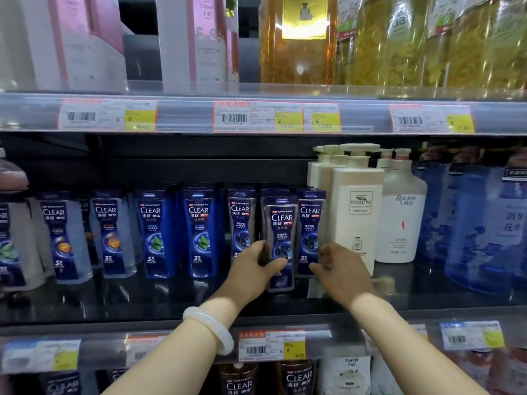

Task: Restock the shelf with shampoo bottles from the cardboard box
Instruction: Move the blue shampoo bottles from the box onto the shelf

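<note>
A dark blue CLEAR shampoo bottle (281,238) stands upright near the front of the middle shelf (142,306), ahead of its row. My left hand (253,269), with a white bangle on the wrist, grips its lower left side. My right hand (339,269) hovers just right of it with fingers curled and apart, holding nothing, its fingertips near the neighbouring CLEAR bottle (309,232). More CLEAR bottles (199,232) line the shelf to the left. The cardboard box is out of view.
White pump bottles (356,212) stand right of my right hand, then blue refill pouches (479,223). The upper shelf edge with price tags (273,116) hangs overhead. A lower shelf holds more bottles (296,379).
</note>
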### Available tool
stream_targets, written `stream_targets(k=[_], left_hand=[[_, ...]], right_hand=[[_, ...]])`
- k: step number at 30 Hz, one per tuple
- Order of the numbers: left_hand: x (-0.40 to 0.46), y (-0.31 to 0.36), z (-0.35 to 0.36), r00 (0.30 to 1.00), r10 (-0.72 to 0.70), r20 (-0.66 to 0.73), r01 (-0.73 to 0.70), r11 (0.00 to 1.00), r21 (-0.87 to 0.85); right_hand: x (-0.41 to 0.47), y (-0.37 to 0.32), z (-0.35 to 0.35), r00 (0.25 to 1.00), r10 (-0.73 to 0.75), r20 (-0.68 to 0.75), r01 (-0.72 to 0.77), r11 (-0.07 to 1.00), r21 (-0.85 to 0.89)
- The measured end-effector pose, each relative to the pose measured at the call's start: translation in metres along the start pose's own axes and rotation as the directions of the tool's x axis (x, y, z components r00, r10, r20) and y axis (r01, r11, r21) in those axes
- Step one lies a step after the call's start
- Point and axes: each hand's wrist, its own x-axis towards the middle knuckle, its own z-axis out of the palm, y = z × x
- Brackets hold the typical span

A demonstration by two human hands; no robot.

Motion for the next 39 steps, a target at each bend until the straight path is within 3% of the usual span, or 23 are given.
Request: stream_targets(k=[10, 29, 34, 39], left_hand=[[0.006, 0.014, 0.045, 0.989, 0.003, -0.15, -0.01, 0.999, -0.042], [-0.005, 0.022, 0.06, 0.98, -0.024, -0.2, 0.011, 0.998, -0.069], [-0.017, 0.034, 0.049, 0.97, -0.079, -0.231, 0.087, 0.996, 0.024], [-0.034, 0.043, 0.017, 0.943, -0.069, -0.326, 0.106, 0.99, 0.095]], right_hand=[[0.006, 0.012, -0.002, 1.0, -0.021, 0.021, 0.02, 0.999, 0.048], [0.001, 0.02, 0.006, 0.99, -0.108, 0.087, 0.105, 0.994, 0.038], [-0.003, 0.014, -0.006, 0.998, -0.01, -0.059, 0.016, 0.995, 0.103], [-0.015, -0.017, -0.022, 0.976, -0.101, -0.192, 0.124, 0.986, 0.113]])
